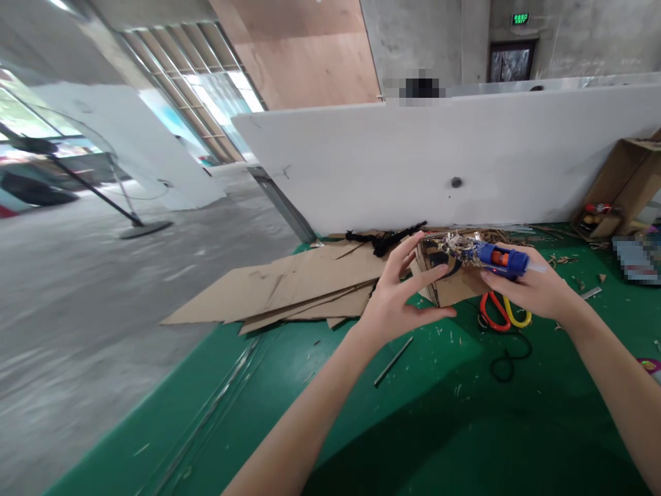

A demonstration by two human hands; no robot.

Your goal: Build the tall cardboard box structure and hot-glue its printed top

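My left hand [400, 289] grips the left side of a small cardboard piece [452, 279], fingers spread around its edge, holding it above the green table [413, 413]. My right hand [537, 289] is closed on a blue glue gun with an orange trigger [500, 258], whose nozzle points left onto the top of the cardboard piece. Thin shiny strands cling around the nozzle.
Flat cardboard sheets [289, 286] lie at the table's left edge. Red and yellow scissor handles [503, 313], a black cord [509, 362] and a thin stick [393, 360] lie on the table. A white partition [438, 158] stands behind. An open cardboard box [622, 182] sits at right.
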